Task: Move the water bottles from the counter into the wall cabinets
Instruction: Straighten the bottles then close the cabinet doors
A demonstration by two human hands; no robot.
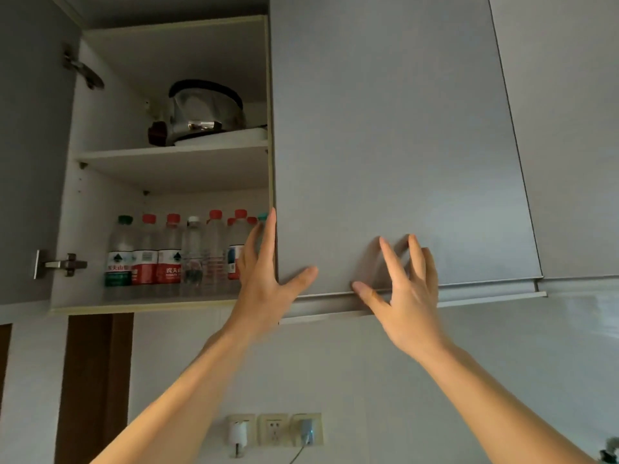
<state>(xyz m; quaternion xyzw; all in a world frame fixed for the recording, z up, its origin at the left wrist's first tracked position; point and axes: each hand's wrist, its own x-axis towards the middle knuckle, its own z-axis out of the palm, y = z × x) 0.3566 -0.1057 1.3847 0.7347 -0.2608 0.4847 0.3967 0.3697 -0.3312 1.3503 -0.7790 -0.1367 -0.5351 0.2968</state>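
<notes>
The water bottles [174, 254] are standing upright, caps up, in a row on the bottom shelf [144, 301] of the open wall cabinet [100, 182], at nine o'clock from my left hand [264, 283]. A steel pot [206, 110] is sitting on the upper shelf. My left grip is lying spread on the edge of the shut door [395, 145], holding nothing; my right hand [405, 296] is hovering splayed, empty, at its lower rim.
</notes>
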